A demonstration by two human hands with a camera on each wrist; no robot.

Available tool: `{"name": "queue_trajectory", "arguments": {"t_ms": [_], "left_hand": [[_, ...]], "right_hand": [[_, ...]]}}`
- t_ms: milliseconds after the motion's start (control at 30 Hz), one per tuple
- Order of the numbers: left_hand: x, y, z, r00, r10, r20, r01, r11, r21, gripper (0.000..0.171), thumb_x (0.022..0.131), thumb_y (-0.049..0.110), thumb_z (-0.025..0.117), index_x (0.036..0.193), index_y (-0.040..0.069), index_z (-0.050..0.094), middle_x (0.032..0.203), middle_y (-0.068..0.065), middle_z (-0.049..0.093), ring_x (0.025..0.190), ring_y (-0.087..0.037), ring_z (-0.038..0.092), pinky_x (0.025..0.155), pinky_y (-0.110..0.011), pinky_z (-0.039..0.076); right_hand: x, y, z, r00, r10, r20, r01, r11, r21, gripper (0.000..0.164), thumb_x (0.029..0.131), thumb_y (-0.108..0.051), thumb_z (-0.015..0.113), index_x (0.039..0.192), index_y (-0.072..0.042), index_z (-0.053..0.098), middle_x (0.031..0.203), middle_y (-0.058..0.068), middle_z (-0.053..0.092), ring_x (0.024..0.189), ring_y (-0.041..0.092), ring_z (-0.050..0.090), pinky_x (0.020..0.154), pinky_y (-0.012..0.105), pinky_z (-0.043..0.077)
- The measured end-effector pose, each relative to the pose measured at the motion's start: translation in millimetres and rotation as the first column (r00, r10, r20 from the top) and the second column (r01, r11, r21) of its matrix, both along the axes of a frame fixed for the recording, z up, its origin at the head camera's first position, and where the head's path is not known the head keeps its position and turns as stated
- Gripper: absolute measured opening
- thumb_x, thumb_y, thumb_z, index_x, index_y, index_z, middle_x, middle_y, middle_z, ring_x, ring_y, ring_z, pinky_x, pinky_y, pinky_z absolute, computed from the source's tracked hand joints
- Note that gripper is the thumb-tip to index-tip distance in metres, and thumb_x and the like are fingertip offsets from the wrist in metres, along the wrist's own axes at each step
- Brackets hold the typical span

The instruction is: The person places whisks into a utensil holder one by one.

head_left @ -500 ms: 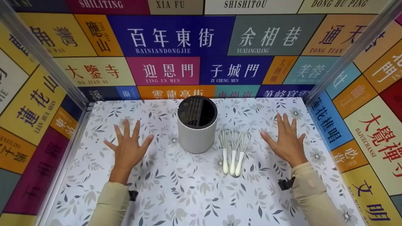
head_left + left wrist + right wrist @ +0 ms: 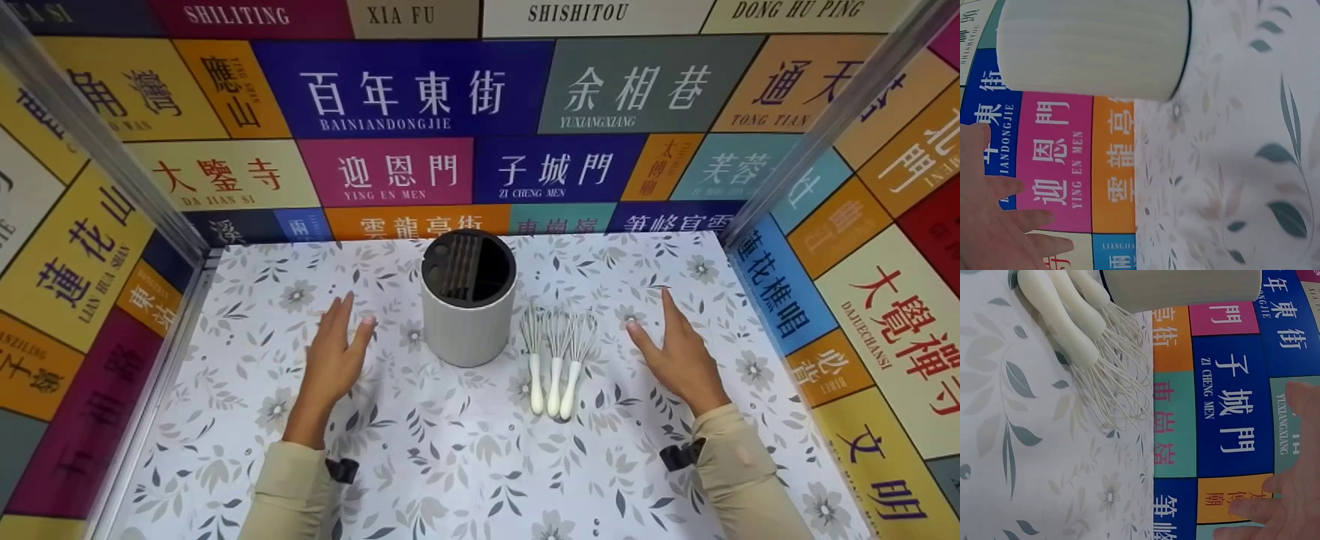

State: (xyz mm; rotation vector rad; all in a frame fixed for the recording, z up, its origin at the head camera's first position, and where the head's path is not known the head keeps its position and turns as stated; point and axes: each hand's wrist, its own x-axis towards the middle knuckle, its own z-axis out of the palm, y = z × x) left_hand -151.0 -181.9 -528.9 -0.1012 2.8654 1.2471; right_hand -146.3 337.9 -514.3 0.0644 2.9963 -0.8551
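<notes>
Between my two hands stands a round holder (image 2: 469, 330) with white sides and a black slotted top (image 2: 454, 262). To its right lie three small whisks (image 2: 556, 360) side by side, cream handles toward me and wire loops pointing away. My left hand (image 2: 335, 360) is held left of the holder, turned on edge with its fingers straight and nothing in it. On the far side of the whisks, my right hand (image 2: 681, 360) is likewise turned on edge, fingers extended and empty. The right wrist view shows the whisk handles (image 2: 1067, 320) close up, with the holder (image 2: 1185, 287) beyond.
A white tabletop with a leaf and flower print (image 2: 450, 465) lies under everything. Panels of coloured signs (image 2: 405, 90) rise at the back and both sides, with metal corner posts (image 2: 832, 112) between them.
Both hands have turned from palm-down with spread fingers to on edge, palms facing inward. The left hand has also shifted a little to the right. The holder and whisks stay in place.
</notes>
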Motion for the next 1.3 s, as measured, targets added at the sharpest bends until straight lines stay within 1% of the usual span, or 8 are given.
{"name": "queue_trajectory", "arguments": {"t_ms": [200,300,500,667,800,933,1067,1300], "left_hand": [[-2.2,18.3,5.9,0.998,0.033,-0.061,-0.019,0.977,0.212,0.065,0.107,0.052,0.042,0.160,0.015,0.034,0.164,-0.013,0.035,0.151,-0.035,0.034,0.123,-0.053,0.025],[-4.7,29.2,9.7,0.996,0.069,-0.054,-0.046,0.940,0.338,0.063,0.107,0.051,0.045,0.157,0.014,0.039,0.160,-0.012,0.041,0.145,-0.036,0.043,0.119,-0.051,0.034],[-9.1,52.9,17.1,0.994,0.105,0.016,-0.097,0.834,0.543,0.056,0.105,0.052,0.048,0.155,0.025,0.043,0.158,-0.010,0.044,0.143,-0.033,0.046,0.101,-0.059,0.050],[-15.2,72.9,23.3,0.992,0.118,0.040,-0.118,0.793,0.598,0.053,0.104,0.050,0.051,0.153,0.031,0.045,0.158,-0.008,0.045,0.142,-0.031,0.047,0.097,-0.060,0.052],[-22.1,87.2,24.9,0.992,0.123,0.014,-0.106,0.787,0.608,0.055,0.103,0.048,0.055,0.153,0.029,0.046,0.157,-0.010,0.046,0.141,-0.032,0.049,0.099,-0.059,0.051],[-25.2,98.4,21.5,0.992,0.118,-0.045,-0.068,0.801,0.595,0.057,0.103,0.047,0.056,0.155,0.028,0.043,0.159,-0.010,0.043,0.143,-0.032,0.048,0.111,-0.051,0.045],[-29.6,107.6,18.4,0.985,0.125,-0.116,-0.040,0.832,0.554,0.056,0.104,0.042,0.057,0.155,0.026,0.044,0.159,-0.008,0.043,0.147,-0.026,0.042,0.118,-0.043,0.038],[-37.1,114.3,14.1,0.974,0.140,-0.176,-0.043,0.885,0.464,0.051,0.105,0.034,0.057,0.154,0.024,0.048,0.155,-0.010,0.048,0.140,-0.028,0.047,0.115,-0.045,0.040]], "right_hand": [[6.7,-6.3,-7.8,1.000,-0.018,-0.017,0.016,0.994,-0.109,0.088,0.102,-0.064,0.041,0.166,-0.017,0.003,0.160,0.025,0.038,0.140,0.051,0.042,0.107,0.069,0.036],[8.8,-10.7,-11.7,0.999,-0.037,0.003,0.036,0.988,-0.150,0.086,0.103,-0.064,0.040,0.166,-0.014,0.008,0.155,0.025,0.045,0.133,0.048,0.051,0.103,0.065,0.043],[12.4,-19.9,-20.8,0.995,-0.092,0.048,0.099,0.981,-0.170,0.084,0.102,-0.065,0.041,0.164,-0.012,0.020,0.145,0.023,0.056,0.123,0.044,0.061,0.098,0.059,0.048],[13.4,-29.0,-32.0,0.990,-0.119,0.071,0.131,0.972,-0.196,0.084,0.100,-0.066,0.044,0.161,-0.011,0.028,0.137,0.022,0.062,0.115,0.040,0.066,0.095,0.053,0.051],[13.2,-37.3,-41.3,0.986,-0.123,0.110,0.147,0.958,-0.246,0.085,0.099,-0.068,0.047,0.160,-0.010,0.031,0.135,0.021,0.064,0.109,0.035,0.070,0.085,0.043,0.057],[15.5,-46.4,-51.0,0.982,-0.118,0.148,0.160,0.937,-0.311,0.085,0.097,-0.067,0.050,0.159,-0.012,0.032,0.134,0.020,0.063,0.107,0.033,0.071,0.076,0.036,0.060],[16.7,-55.3,-57.9,0.978,-0.122,0.172,0.179,0.913,-0.366,0.078,0.099,-0.060,0.055,0.157,-0.012,0.036,0.131,0.021,0.065,0.105,0.034,0.072,0.074,0.036,0.061],[16.2,-65.4,-69.0,0.962,-0.152,0.228,0.235,0.885,-0.401,0.071,0.099,-0.053,0.060,0.153,-0.010,0.042,0.122,0.018,0.068,0.095,0.032,0.073,0.071,0.041,0.061]]}}
